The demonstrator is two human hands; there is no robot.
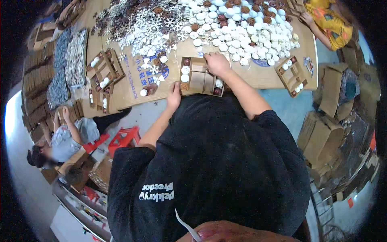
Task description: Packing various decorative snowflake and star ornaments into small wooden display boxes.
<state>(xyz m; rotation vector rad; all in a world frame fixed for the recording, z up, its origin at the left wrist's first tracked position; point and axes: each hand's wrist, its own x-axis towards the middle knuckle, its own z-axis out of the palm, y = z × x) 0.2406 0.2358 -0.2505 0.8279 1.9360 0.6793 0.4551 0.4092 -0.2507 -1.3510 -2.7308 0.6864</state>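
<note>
A brown cardboard compartment box lies at the near edge of the table, just in front of my body. White and dark red balls and a brown woven ball fill its left column; white and dark red balls sit at its right end. The middle section shows bare cardboard. My left hand grips the box's near left side, its fingers closed against the wall. My right hand reaches over the far right part, fingers curled down at the rim and divider; the fingertips are partly hidden.
Heaps of white wooden snowflakes and white balls cover the table's far side. Similar boxes lie left and right. A small bottle stands near the left edge. Co-workers are at left and far right; a red stool stands below.
</note>
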